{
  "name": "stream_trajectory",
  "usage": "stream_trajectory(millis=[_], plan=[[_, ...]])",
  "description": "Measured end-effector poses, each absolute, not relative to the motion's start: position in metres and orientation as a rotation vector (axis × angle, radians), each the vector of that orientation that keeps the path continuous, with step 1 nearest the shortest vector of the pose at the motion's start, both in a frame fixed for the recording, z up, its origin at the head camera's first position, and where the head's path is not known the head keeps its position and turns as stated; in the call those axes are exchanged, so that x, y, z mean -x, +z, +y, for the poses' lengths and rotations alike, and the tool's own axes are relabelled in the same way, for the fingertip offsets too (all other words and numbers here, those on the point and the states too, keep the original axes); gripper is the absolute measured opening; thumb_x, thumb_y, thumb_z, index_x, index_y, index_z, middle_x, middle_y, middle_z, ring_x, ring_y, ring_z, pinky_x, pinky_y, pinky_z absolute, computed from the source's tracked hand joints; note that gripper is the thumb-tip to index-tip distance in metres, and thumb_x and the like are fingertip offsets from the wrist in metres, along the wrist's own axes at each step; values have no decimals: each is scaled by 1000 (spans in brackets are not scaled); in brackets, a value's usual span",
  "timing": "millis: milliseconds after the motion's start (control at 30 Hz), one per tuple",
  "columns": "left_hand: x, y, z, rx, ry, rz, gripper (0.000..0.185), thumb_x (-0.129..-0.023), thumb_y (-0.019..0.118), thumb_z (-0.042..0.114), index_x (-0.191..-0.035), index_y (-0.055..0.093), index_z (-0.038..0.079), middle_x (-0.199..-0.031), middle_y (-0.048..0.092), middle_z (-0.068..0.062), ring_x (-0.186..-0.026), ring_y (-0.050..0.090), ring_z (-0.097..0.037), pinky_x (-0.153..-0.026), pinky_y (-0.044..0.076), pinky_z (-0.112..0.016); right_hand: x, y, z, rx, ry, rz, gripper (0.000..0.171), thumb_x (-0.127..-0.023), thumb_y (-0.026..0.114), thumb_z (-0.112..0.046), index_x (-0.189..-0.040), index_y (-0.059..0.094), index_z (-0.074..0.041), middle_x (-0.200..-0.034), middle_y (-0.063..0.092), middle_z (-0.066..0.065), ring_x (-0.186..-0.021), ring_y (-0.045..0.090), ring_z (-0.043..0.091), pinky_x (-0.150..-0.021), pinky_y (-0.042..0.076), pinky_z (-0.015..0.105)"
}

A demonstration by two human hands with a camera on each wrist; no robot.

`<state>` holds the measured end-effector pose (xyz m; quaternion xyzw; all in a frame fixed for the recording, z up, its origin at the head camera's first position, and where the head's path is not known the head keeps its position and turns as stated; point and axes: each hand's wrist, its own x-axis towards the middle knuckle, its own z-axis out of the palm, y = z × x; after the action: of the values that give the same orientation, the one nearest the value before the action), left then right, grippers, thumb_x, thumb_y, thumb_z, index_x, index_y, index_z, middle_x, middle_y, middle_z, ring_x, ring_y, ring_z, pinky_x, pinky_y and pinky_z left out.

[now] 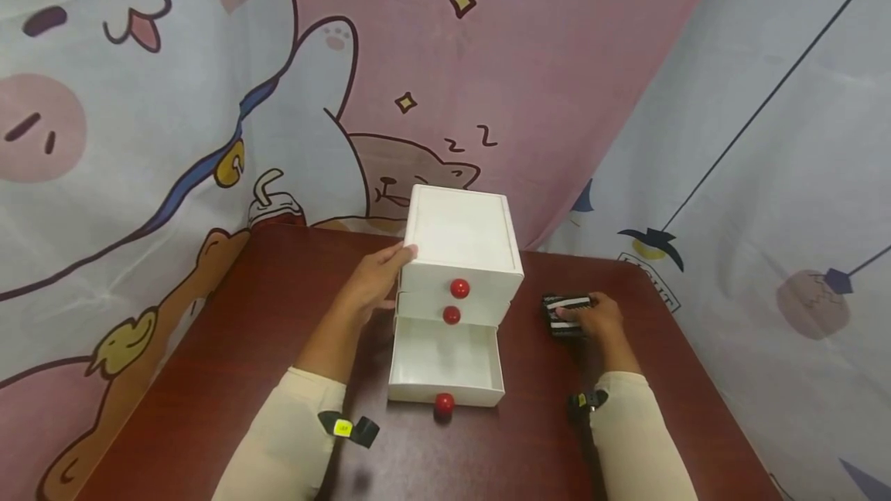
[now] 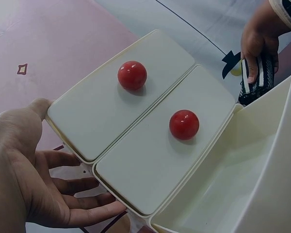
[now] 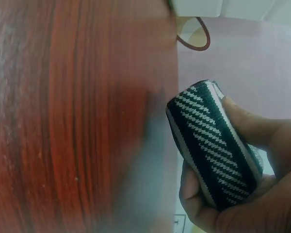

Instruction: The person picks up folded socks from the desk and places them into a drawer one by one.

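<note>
A white drawer cabinet (image 1: 462,230) with red round knobs stands on the table, its bottom drawer (image 1: 445,358) pulled out with a bare floor showing. My left hand (image 1: 372,281) rests against the cabinet's left side, thumb at the top edge; in the left wrist view its fingers (image 2: 85,201) lie spread and nearly straight along the side. To the right of the cabinet, my right hand (image 1: 602,319) grips a folded black-and-white patterned knitted bundle (image 3: 213,145) between thumb and fingers. The bundle is at or just above the tabletop; I cannot tell which.
The dark red-brown table (image 1: 278,308) extends to both sides of the cabinet. A cartoon-printed curtain (image 1: 543,60) hangs behind the table and along its sides. The open drawer juts out toward me, between my forearms.
</note>
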<state>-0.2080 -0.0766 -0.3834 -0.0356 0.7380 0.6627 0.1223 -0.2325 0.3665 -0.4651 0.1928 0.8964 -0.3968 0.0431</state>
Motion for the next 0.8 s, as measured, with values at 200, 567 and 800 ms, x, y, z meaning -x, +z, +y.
stream_trajectory(millis=[200,567,800], plan=[[208,-384,-76,101,1928,2157,75,-105,59,62,-169,43,26,-168,50,-15,-151,53,-44,-108,56,-69,226,-460,361,-542,-1214,2784,91,-95,86,-37,-158,40,10,-144,56,34,-123,56,42,-108,52,55],[210,-384,-77,107,1946,2139,75,-105,60,61,-169,43,26,-169,48,-16,-153,51,-44,-109,55,-70,207,-442,346,-395,-1238,2815,83,-93,88,-42,-151,51,6,-143,62,31,-120,58,39,-97,54,46],[209,-385,-77,107,1940,2140,76,-105,60,62,-170,42,26,-171,47,-16,-154,49,-44,-109,55,-70,192,-433,336,-326,-1284,2828,72,-94,88,-38,-144,56,2,-123,70,20,-96,64,21,-75,54,27]])
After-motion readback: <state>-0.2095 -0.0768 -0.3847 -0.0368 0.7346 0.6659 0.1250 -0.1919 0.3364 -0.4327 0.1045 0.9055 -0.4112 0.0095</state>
